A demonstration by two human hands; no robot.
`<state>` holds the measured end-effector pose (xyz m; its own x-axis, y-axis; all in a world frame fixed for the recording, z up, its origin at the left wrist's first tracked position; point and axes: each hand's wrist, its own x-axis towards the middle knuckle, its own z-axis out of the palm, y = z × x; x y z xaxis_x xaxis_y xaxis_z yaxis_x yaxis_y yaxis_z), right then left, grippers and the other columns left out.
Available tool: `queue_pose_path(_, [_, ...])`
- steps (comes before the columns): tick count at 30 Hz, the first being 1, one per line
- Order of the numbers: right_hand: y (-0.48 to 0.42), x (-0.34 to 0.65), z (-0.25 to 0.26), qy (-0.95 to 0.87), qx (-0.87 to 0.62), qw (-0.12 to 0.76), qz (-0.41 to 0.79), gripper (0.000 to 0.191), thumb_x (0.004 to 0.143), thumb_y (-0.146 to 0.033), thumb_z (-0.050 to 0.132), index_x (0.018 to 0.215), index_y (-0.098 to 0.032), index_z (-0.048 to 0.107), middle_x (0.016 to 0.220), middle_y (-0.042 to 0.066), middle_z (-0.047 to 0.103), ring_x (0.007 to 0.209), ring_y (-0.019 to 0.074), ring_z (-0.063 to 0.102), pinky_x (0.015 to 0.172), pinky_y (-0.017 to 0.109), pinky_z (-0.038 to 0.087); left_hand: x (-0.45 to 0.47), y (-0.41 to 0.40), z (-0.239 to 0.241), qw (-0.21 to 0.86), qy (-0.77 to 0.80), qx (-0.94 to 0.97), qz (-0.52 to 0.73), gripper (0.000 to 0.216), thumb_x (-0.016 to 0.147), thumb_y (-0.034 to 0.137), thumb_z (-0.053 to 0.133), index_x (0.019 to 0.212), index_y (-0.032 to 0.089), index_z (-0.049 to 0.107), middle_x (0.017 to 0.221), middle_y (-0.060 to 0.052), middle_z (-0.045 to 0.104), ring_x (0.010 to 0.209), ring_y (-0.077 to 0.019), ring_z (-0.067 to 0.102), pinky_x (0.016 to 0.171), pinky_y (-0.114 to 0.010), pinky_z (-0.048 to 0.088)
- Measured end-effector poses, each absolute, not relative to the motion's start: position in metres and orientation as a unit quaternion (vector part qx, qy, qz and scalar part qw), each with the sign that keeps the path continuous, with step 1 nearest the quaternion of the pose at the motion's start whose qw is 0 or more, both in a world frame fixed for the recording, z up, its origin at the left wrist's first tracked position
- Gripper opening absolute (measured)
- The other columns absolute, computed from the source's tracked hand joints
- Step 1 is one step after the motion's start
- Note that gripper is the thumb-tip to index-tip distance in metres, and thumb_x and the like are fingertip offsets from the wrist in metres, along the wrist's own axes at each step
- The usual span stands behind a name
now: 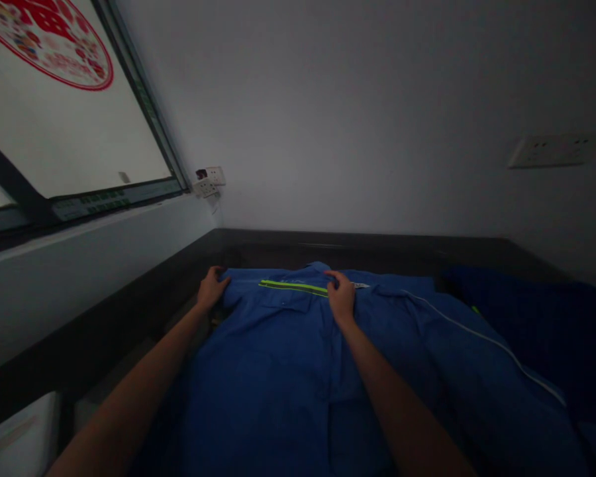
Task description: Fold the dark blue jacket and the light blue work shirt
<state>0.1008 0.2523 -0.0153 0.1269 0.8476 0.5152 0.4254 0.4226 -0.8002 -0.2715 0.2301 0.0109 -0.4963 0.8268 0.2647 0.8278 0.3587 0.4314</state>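
A blue work jacket (273, 371) lies spread out with its front up and its collar at the far end. A yellow-green reflective strip (293, 286) crosses its chest above a flapped pocket, and white piping (477, 321) runs down the right sleeve. At the upper left shoulder edge, my left hand (212, 288) is closed on the cloth. My right hand (341, 296) pinches the jacket near the front opening just below the collar, at the end of the strip. Some fingertips are hard to make out in the dim light.
Darker blue cloth (531, 331) lies to the right of the jacket. A dark raised border (367, 242) runs along the wall. Sockets (551, 151) are on the wall, with a plug adapter (206, 187) in the corner. A window is on the left; a white box-like object (22, 434) sits lower left.
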Motion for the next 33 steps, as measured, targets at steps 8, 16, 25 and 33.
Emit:
queue_pose_path(8, [0.251, 0.096, -0.026, -0.631, -0.557, 0.498, 0.209, 0.038, 0.066, -0.008, 0.048, 0.097, -0.024, 0.064, 0.09, 0.004, 0.069, 0.088, 0.0216, 0.063, 0.084, 0.033, 0.046, -0.263, 0.236, 0.012, 0.032, -0.816, -0.56, -0.142, 0.051, 0.084, 0.036, 0.051, 0.132, 0.018, 0.047, 0.131, -0.02, 0.05, 0.123, -0.0364, 0.047, 0.096, -0.049, 0.04])
queue_pose_path(16, [0.256, 0.1, -0.026, -0.647, -0.521, 0.511, 0.223, 0.02, 0.072, -0.016, 0.05, 0.083, -0.021, 0.066, 0.088, 0.004, 0.07, 0.085, 0.0205, 0.063, 0.083, 0.033, 0.046, -0.249, 0.275, 0.006, 0.004, -0.737, -0.667, -0.109, 0.045, 0.081, 0.022, 0.054, 0.125, 0.027, 0.056, 0.137, -0.007, 0.051, 0.126, -0.0255, 0.046, 0.102, -0.036, 0.038])
queue_pose_path(25, [0.264, 0.12, -0.023, -0.627, -0.516, 0.544, 0.214, 0.025, 0.075, -0.018, 0.05, 0.089, -0.015, 0.071, 0.095, 0.01, 0.071, 0.092, 0.023, 0.063, 0.086, 0.034, 0.046, -0.268, 0.293, 0.012, 0.019, -0.743, -0.662, -0.101, 0.021, 0.084, 0.035, 0.054, 0.095, 0.022, 0.067, 0.105, -0.009, 0.063, 0.105, -0.0249, 0.058, 0.093, -0.033, 0.043])
queue_pose_path(33, [0.258, 0.119, -0.036, -0.63, -0.55, 0.512, 0.197, 0.026, 0.072, -0.012, 0.049, 0.085, -0.019, 0.07, 0.094, 0.008, 0.07, 0.095, 0.0237, 0.061, 0.089, 0.037, 0.045, -0.27, 0.28, 0.023, 0.051, -0.794, -0.586, -0.153, 0.029, 0.088, 0.036, 0.047, 0.109, 0.02, 0.061, 0.116, -0.013, 0.056, 0.111, -0.0295, 0.054, 0.092, -0.038, 0.043])
